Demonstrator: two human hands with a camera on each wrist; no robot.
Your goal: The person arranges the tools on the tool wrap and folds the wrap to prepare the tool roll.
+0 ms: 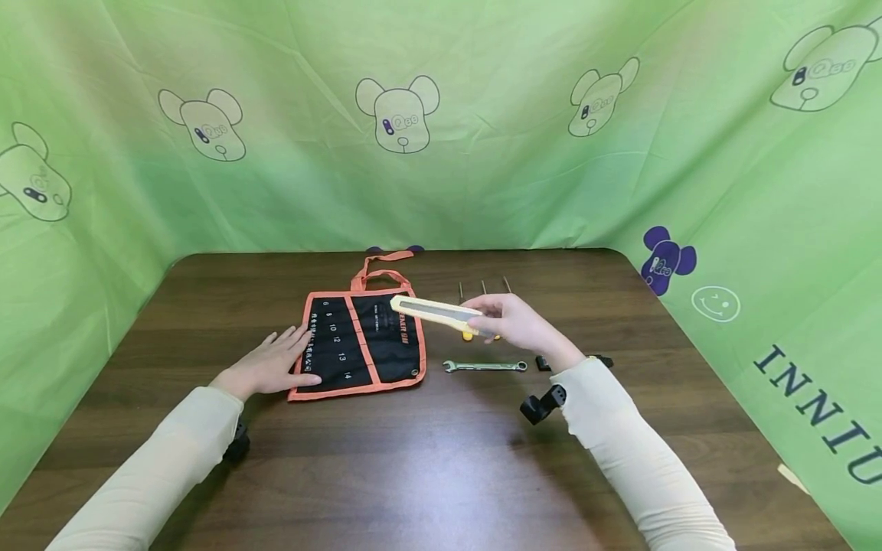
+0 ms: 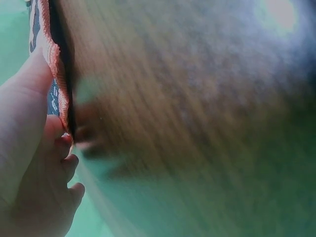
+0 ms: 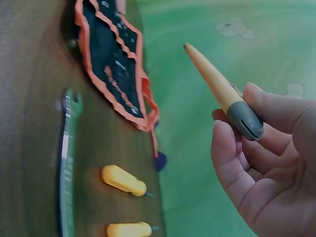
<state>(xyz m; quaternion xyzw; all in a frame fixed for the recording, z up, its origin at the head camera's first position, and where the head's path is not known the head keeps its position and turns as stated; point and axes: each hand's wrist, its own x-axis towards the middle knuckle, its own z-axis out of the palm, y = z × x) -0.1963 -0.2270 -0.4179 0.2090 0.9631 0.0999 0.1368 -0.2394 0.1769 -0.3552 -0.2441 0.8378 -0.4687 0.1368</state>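
A yellow utility knife (image 1: 434,311) with a grey end is held up in my right hand (image 1: 508,317), gripped between thumb and fingers at that end. It points left, its tip over the right part of a black tool pouch (image 1: 393,363) with orange trim. My left hand (image 1: 271,363) rests on the pouch's left edge with its fingers extended. From the right wrist, the utility knife (image 3: 215,81) shows side-on, its grey end against the thumb. The left wrist view has the left hand (image 2: 37,163) at the pouch's orange border (image 2: 59,84).
A combination wrench (image 1: 485,367) lies right of the pouch. Behind it are several screwdrivers with yellow handles, such as one screwdriver (image 3: 123,180). A black object (image 1: 543,363) sits by the right wrist. Orange straps (image 1: 382,273) extend from the pouch's far edge. Green cloth (image 1: 482,191) encloses the table.
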